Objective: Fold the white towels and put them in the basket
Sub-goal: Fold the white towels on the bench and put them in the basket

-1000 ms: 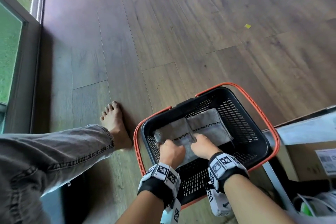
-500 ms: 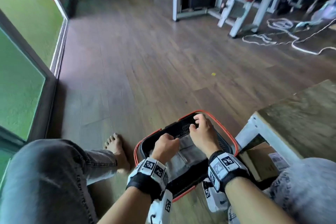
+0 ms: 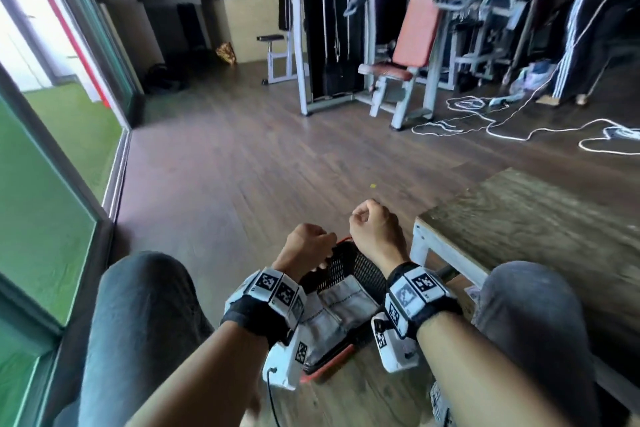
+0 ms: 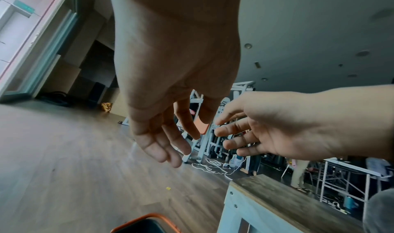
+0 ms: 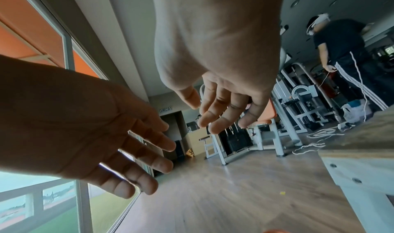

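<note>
I am holding both hands in the air above the basket (image 3: 341,263), and neither is gripping anything. The left hand (image 3: 304,246) is hanging with its fingers (image 4: 168,145) loosely extended; the wrist view shows nothing between them. The right hand (image 3: 375,230) is sitting slightly farther forward and higher, its fingers (image 5: 221,115) relaxed and lightly bent, also empty.

The folded towels (image 3: 341,305) are lying inside the basket, directly below and just behind both wrists, between the two forearms. I am seeing two folded pieces side by side, each with a stitched band; their colour is reading as pale grey-white in this light. The basket's orange rim (image 3: 329,366) is showing below the wrists, and its black mesh wall is standing just beneath the left knuckles.

Progress judgement: the folding and placing of these towels is appearing complete, since they are resting flat in the basket and both hands are free. The wooden tabletop (image 3: 540,218) to the right of the right hand is showing no towel on its visible part. I cannot tell whether further towels are waiting outside the views, so I am treating the task as at or near its end.
</note>
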A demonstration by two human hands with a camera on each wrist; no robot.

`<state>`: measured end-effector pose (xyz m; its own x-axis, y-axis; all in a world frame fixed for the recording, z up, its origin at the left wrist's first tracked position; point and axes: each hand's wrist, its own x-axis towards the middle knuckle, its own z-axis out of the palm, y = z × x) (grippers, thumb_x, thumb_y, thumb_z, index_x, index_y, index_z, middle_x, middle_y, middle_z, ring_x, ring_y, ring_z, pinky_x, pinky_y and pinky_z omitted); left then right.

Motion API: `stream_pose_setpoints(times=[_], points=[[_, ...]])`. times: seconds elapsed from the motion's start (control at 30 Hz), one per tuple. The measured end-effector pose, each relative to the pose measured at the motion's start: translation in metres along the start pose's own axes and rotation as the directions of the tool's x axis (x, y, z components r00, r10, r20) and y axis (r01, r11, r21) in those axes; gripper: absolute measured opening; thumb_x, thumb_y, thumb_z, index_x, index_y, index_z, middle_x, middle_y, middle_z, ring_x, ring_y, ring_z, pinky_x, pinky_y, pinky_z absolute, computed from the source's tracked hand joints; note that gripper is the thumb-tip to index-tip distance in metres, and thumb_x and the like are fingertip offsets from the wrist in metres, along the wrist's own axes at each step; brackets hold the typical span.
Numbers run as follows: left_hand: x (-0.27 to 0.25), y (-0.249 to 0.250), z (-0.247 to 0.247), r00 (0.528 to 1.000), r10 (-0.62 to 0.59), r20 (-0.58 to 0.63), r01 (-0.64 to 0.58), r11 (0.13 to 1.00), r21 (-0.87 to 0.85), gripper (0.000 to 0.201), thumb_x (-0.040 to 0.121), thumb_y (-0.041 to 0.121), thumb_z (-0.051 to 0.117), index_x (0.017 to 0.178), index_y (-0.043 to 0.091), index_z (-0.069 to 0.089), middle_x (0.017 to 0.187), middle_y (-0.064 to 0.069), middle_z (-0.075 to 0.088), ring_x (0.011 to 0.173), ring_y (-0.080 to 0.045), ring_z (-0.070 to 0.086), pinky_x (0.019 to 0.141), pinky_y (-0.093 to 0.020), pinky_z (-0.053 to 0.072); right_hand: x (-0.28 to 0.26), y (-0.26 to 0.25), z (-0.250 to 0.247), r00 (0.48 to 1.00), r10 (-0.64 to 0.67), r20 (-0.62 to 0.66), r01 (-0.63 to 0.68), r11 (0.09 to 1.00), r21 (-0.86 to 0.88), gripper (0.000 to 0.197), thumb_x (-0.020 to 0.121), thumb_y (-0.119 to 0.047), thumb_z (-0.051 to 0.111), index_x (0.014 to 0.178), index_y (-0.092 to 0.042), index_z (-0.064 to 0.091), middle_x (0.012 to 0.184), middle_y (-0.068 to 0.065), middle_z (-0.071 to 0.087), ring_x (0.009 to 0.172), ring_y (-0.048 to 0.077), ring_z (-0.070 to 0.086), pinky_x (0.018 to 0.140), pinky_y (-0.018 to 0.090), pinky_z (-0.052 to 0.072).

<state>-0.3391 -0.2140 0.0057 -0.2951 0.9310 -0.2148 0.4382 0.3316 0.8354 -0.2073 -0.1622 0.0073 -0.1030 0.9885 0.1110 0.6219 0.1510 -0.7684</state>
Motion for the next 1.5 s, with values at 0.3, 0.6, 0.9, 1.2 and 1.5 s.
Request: stream_pose_setpoints(times=[0.3, 0.6, 0.9, 1.2, 1.5], points=[[-0.002, 0.049, 0.036, 0.987, 0.160, 0.023, -0.159, 0.986, -0.043, 0.033, 0.067, 0.039, 0.053, 0.073, 0.010, 0.066, 0.076, -0.014, 0.073, 0.062, -0.024, 0.062, 0.061, -0.031, 0.048, -0.010, 0.011, -0.060, 0.982, 0.101, -0.160, -0.102, 0.995, 0.000, 0.009, 0.086, -0.032, 0.054, 0.088, -0.026, 0.059, 0.103, 0.001, 0.070, 0.097, 0.029, 0.062, 0.079, 0.033, 0.049], [-0.012, 0.097, 0.117, 0.922, 0.302, 0.242, -0.295, 0.953, -0.068, 0.039, 0.066, 0.040, 0.051, 0.088, 0.012, 0.068, 0.090, -0.014, 0.073, 0.087, -0.035, 0.068, 0.074, -0.038, 0.054, -0.045, 0.060, -0.136, 0.882, 0.335, -0.332, -0.345, 0.938, 0.030, 0.014, 0.087, -0.037, 0.050, 0.091, -0.026, 0.057, 0.102, -0.001, 0.065, 0.095, 0.027, 0.061, 0.083, 0.036, 0.051], [-0.051, 0.142, 0.245, 0.704, 0.387, 0.596, -0.437, 0.897, -0.067, 0.022, 0.079, 0.032, 0.059, 0.093, 0.018, 0.070, 0.089, -0.007, 0.072, 0.082, -0.025, 0.066, 0.069, -0.028, 0.050, -0.115, 0.142, -0.231, 0.638, 0.617, -0.461, -0.677, 0.734, 0.046, 0.042, 0.087, -0.037, 0.049, 0.123, -0.014, 0.053, 0.120, 0.008, 0.063, 0.109, 0.032, 0.060, 0.092, 0.039, 0.050], [-0.119, 0.158, 0.372, 0.403, 0.411, 0.818, -0.689, 0.725, -0.025, 0.024, 0.083, 0.028, 0.055, 0.095, 0.014, 0.069, 0.099, -0.011, 0.072, 0.097, -0.030, 0.067, 0.085, -0.036, 0.054, -0.236, 0.245, -0.292, 0.354, 0.761, -0.544, -0.905, 0.425, 0.005, 0.057, 0.088, -0.027, 0.049, 0.142, -0.013, 0.037, 0.142, 0.014, 0.043, 0.132, 0.039, 0.039, 0.103, 0.048, 0.042], [-0.169, 0.140, 0.447, 0.162, 0.440, 0.883, -0.870, 0.486, -0.083, 0.051, 0.082, 0.013, 0.057, 0.131, 0.026, 0.047, 0.127, -0.011, 0.042, 0.115, -0.034, 0.047, 0.098, -0.043, 0.046, -0.301, 0.312, -0.287, 0.332, 0.603, -0.726, -0.937, 0.299, -0.180, 0.022, 0.093, -0.025, 0.050, 0.113, -0.022, 0.058, 0.118, 0.003, 0.057, 0.115, 0.030, 0.048, 0.095, 0.044, 0.040]])
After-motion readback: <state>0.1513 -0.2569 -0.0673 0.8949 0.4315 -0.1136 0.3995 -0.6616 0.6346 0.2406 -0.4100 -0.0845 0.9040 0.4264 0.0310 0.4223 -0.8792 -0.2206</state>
